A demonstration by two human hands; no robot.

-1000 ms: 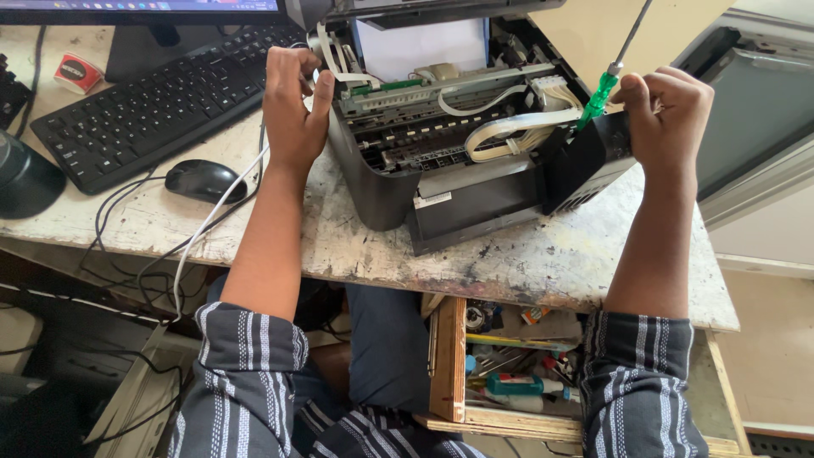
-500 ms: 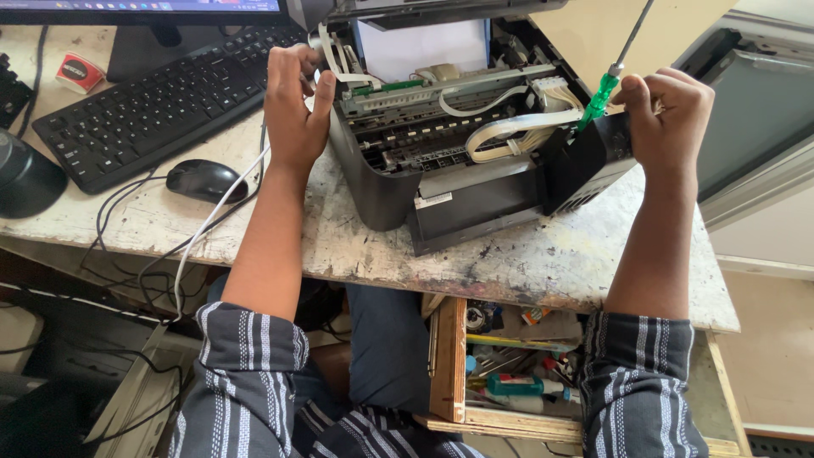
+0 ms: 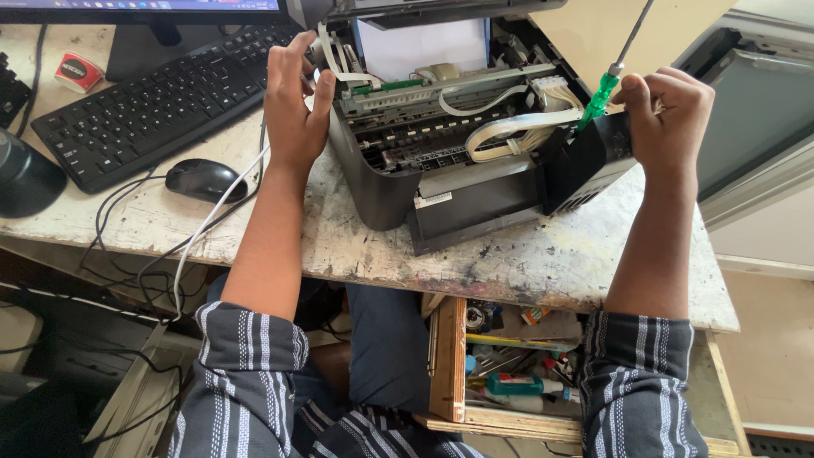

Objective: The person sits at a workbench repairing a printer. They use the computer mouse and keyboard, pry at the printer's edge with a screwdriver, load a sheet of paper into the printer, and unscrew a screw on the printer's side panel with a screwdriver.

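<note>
An opened black inkjet printer (image 3: pixel 462 161) is seen standing on a worn, paint-stained workbench (image 3: pixel 526 263), its top cover raised and its inner parts laid bare: a green circuit strip, white flat ribbon cables (image 3: pixel 509 127) and a white sheet of paper at the back. The left hand (image 3: pixel 292 110) is pressed flat against the printer's left side wall, fingers stretched upward and held close together, nothing being gripped. The right hand (image 3: pixel 666 114) is closed around the printer's right rear corner, and a screwdriver (image 3: pixel 612 72) with a green translucent handle is pinched in it, the metal shaft pointing up and away from the printer. To the left of the printer, a black keyboard (image 3: pixel 144 110) is laid at an angle, with a black mouse (image 3: pixel 203 180) just in front of it and a white cable (image 3: pixel 212 225) running past the left wrist. Below the printer, under the bench edge, an open wooden drawer (image 3: pixel 448 356) is seen, filled with mixed tools. Striped sleeves are worn rolled above both elbows.
</note>
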